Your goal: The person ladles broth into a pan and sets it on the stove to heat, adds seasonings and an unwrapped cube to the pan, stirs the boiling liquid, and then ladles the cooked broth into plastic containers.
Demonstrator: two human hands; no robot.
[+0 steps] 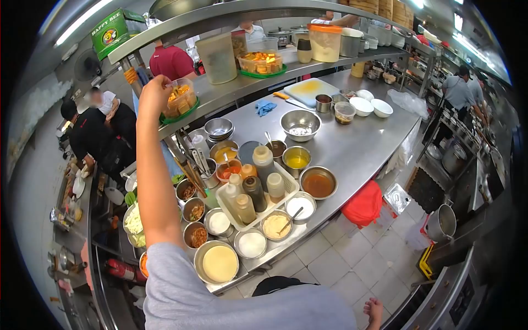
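At the left side of the frame, a person in black [91, 129] bends over a work surface. Right of there, in the upper left, the left hand [156, 91] is raised with its fingers bent and partly closed at the rim of a clear tub [180, 98] of orange pieces; whether it grips the tub cannot be told. The tub is on a green lid [190, 113] at the end of the steel shelf [302, 71]. A similar tub [261, 63] sits farther right on this shelf.

Below, left of centre, a bowl of pale yellow mixture [220, 263] stands on the steel desk [352, 132], near a white basket [269, 212] holding squeeze bottles [254, 192]. Around the middle are an empty-looking steel bowl [301, 125] and, behind it, a cutting board [313, 88], with white bowls [361, 106] to the right. A red bag [363, 204] is beside the desk's edge. At the lower right, the right hand [374, 309] hangs half open, its fingers loosely curled, with nothing visible in it.
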